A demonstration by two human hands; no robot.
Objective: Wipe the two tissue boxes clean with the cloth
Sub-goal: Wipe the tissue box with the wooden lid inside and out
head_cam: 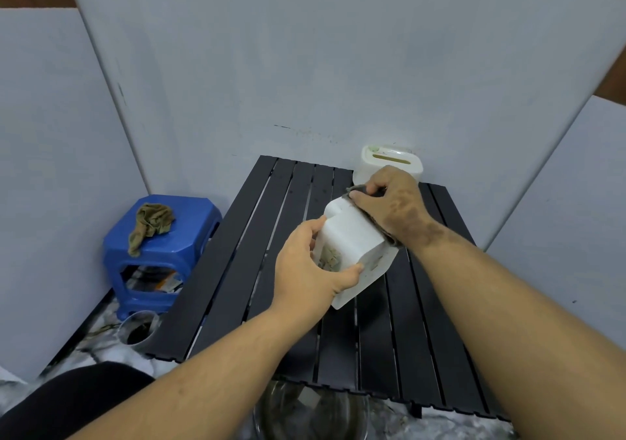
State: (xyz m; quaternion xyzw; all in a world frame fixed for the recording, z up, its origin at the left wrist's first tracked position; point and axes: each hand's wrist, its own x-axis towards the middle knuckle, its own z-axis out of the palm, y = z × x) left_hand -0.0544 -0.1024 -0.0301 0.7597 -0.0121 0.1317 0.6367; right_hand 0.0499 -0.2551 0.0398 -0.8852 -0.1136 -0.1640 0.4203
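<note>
- Where the black slatted table [237,270] meets the wall, a second tissue box [389,165] stands behind the right hand [396,202]; a rag [150,222] lies on a blue stool [162,253].
- Left hand [308,270] grips the tilted tissue box [352,246] above the table; right fingers pinch a cloth [359,189] against its top.

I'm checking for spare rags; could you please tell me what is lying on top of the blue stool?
A crumpled brownish cloth lies on the blue stool, draped toward its left edge. Whatever may be beneath the cloth is covered.
</note>
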